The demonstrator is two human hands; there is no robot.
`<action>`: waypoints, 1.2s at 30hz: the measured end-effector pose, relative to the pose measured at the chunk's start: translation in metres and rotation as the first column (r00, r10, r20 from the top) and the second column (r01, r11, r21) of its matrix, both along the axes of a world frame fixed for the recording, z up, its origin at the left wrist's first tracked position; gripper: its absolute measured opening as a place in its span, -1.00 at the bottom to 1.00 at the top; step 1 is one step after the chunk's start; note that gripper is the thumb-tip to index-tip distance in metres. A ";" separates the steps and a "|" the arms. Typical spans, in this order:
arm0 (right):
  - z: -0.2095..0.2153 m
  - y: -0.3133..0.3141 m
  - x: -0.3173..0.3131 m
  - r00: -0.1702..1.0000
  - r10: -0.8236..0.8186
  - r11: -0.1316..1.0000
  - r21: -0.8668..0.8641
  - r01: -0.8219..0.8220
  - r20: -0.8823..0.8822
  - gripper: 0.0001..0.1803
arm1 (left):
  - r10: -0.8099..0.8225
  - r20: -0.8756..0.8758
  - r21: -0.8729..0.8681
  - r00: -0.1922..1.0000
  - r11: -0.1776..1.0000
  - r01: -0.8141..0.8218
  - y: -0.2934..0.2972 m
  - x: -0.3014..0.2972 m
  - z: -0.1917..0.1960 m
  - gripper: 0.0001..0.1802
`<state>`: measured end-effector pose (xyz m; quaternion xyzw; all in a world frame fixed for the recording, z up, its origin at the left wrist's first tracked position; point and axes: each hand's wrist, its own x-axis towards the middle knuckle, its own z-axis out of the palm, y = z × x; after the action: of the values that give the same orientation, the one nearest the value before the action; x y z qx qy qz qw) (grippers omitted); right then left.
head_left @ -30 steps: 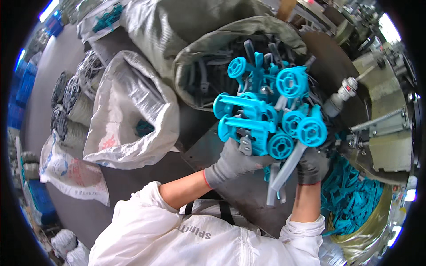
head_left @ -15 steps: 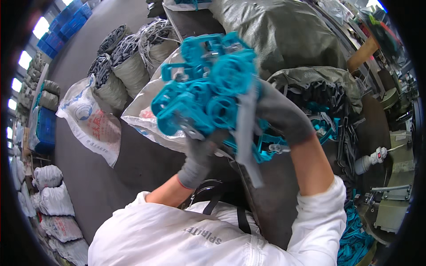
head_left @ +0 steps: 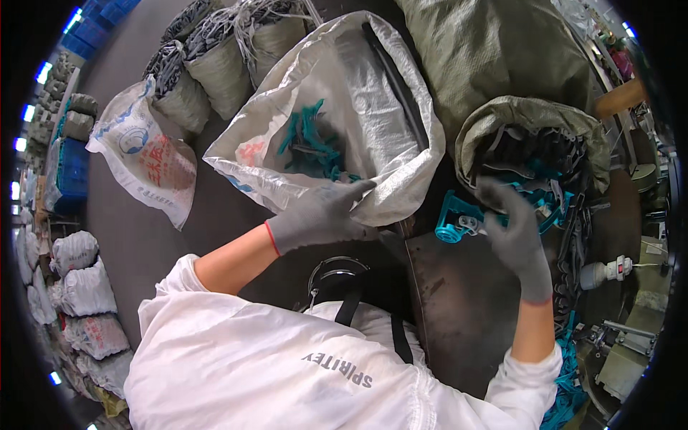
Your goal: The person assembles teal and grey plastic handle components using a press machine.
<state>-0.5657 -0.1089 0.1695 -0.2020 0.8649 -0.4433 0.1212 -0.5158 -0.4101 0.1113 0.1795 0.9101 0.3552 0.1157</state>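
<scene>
A crinkled white woven sack holds teal plastic clips beside its lip, where the grey knit-gloved left hand hovers slack and empty, while the gloved right hand pinches a round-ended teal plastic part over the dark metal table.

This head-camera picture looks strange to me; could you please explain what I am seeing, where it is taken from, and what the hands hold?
It comes from a wide camera on a person's head, looking down, so edges bend. The two grey-gloved hands are that person's own. The left hand rests empty on the rim of an open white woven sack holding teal plastic parts. The right hand reaches to a teal plastic part at the edge of a dark metal table, beside a grey-green sack of dark and teal pieces.
</scene>
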 end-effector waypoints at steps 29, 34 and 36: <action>-0.089 0.148 -0.011 0.437 -0.900 0.436 -0.088 0.896 -0.007 -0.25 | -0.183 -0.219 -0.071 0.958 0.983 0.172 0.267 -0.141 0.034 -0.16; -0.091 0.139 -0.004 0.501 -0.770 0.279 -0.497 0.821 0.395 -0.31 | -0.165 0.088 0.251 0.982 0.958 0.138 0.278 -0.120 0.019 -0.09; -0.098 0.142 0.005 0.495 -0.804 0.321 -0.459 0.828 0.330 -0.31 | -0.149 0.061 0.367 0.987 0.923 0.117 0.280 -0.102 0.016 -0.10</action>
<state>-0.5606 0.0331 0.0718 0.2437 0.6707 -0.6806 -0.1659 -0.6180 -0.1302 0.1275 0.2434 0.8088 0.5155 0.1442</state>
